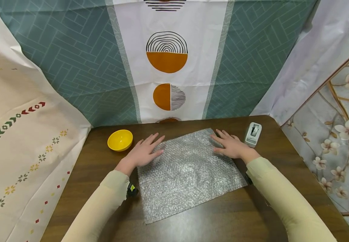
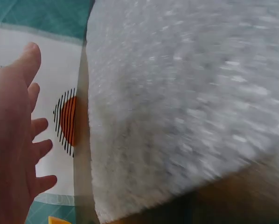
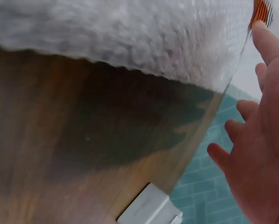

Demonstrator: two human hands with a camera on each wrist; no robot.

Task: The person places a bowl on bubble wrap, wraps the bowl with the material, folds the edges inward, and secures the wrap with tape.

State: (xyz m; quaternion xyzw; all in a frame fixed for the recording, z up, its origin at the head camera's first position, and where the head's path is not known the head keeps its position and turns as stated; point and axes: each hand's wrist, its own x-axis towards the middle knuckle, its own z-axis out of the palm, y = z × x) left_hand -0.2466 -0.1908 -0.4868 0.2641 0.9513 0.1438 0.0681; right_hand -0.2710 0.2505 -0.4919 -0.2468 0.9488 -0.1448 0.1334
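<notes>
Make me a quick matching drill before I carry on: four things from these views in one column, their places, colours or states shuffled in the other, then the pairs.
1. Bowl
2. Bubble wrap sheet
3. Boxy device
4. Left hand

A. White, to the right of the right hand
B. Holding nothing, fingers spread
C. Spread across the middle of the table
D. Yellow, at the far left

Pairs: 1-D, 2-C, 3-A, 4-B

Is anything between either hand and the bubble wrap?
Nothing visible. The left hand and right hand are over opposite edges of the bubble wrap; the yellow bowl and white device sit off to the outer sides.
</notes>
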